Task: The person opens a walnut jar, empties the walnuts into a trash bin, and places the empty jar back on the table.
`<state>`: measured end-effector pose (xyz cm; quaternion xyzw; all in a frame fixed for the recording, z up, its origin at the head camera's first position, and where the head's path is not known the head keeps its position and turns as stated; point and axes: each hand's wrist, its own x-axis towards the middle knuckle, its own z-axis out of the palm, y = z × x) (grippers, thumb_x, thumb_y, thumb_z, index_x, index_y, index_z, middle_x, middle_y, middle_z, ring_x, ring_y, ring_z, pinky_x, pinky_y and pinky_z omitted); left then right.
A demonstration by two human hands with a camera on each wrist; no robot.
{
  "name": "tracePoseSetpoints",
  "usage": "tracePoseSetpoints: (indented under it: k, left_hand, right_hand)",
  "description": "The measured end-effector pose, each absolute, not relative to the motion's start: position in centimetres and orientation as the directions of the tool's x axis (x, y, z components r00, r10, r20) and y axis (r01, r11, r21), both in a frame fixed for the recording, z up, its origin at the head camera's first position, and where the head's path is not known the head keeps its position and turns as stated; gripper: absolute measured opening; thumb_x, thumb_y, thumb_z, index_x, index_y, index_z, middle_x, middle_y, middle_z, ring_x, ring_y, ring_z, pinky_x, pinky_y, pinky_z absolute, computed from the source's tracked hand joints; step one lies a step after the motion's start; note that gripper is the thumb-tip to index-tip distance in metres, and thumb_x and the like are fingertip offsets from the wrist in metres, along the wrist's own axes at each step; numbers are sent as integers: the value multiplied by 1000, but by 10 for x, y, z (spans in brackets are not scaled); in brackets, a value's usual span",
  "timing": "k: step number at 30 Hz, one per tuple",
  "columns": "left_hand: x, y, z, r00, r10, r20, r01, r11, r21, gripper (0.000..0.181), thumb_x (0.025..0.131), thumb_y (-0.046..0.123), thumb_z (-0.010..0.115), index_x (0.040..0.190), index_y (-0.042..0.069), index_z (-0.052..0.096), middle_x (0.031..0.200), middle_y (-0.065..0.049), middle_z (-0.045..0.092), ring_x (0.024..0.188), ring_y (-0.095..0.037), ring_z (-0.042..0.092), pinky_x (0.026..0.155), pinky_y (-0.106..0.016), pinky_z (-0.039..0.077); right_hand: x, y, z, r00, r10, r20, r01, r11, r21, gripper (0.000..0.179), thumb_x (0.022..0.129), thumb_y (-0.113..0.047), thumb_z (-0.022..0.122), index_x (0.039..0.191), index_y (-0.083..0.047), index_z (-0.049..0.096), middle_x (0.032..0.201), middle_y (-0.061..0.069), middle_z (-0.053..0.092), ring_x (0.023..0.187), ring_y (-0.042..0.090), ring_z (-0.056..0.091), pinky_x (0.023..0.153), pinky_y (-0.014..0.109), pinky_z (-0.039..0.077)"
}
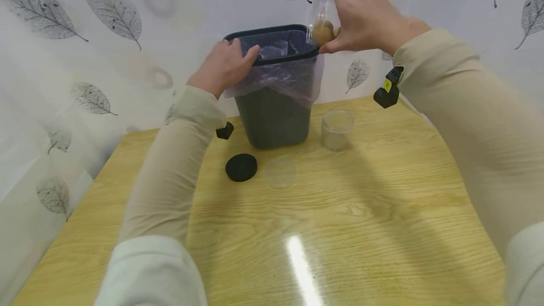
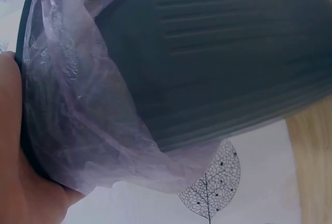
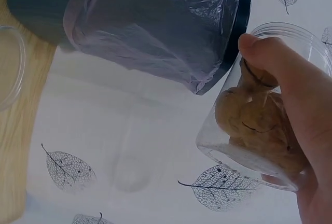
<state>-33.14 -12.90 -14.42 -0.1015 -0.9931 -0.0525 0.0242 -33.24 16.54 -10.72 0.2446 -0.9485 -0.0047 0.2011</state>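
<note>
A dark grey trash bin (image 1: 272, 119) with a thin translucent liner (image 1: 293, 81) folded over its rim stands at the back of the table. My left hand (image 1: 225, 65) grips the bin's left front rim, thumb lying along the edge. In my right hand (image 1: 367, 20) is a clear jar (image 1: 320, 8), tipped on its side at the bin's right rim. Its threaded mouth faces the bin opening. Several brown rounded lumps (image 3: 254, 115) sit inside the jar; their kind is unclear. The right wrist view shows the thumb (image 3: 257, 50) pressed near the jar's neck.
In front of the bin lies a round black lid (image 1: 241, 167), beside a clear flat disc (image 1: 280, 174). A clear round container (image 1: 337, 131) stands right of the bin on the wooden table (image 1: 340, 221). Behind it hangs a white leaf-patterned sheet (image 1: 114, 67).
</note>
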Motion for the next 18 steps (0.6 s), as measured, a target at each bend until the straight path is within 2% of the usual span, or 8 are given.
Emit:
tracePoseSetpoints:
  k: [4, 10, 18]
  left_hand:
    - [-332, -127, -146, -981, 181, 67, 186, 979, 78, 86, 101, 60, 7, 156, -6, 1, 164, -26, 7, 153, -38, 9, 126, -46, 10]
    - [-333, -126, -148, -981, 173, 90, 179, 982, 54, 86, 101, 59, 6, 156, -8, 4, 163, -27, 9, 153, -39, 12, 126, -46, 11]
    - [-333, -127, -150, -979, 178, 101, 185, 980, 68, 86, 101, 58, 5, 155, -8, 3, 163, -27, 9, 153, -38, 11, 126, -45, 10]
  right_hand:
    - [-335, 162, -103, -786, -502, 360, -469, 864, 181, 103, 79, -42, 75, 151, 7, 19, 145, 35, 37, 126, 53, 42, 109, 63, 36]
    - [-335, 158, -99, -739, -572, 355, -470, 816, 337, 94, 77, -33, 73, 147, 9, 25, 132, 35, 42, 121, 51, 41, 108, 62, 35]
    - [-335, 150, -99, -672, -660, 335, -444, 722, 530, 95, 76, -31, 76, 147, 8, 26, 131, 33, 43, 119, 49, 41, 108, 59, 35]
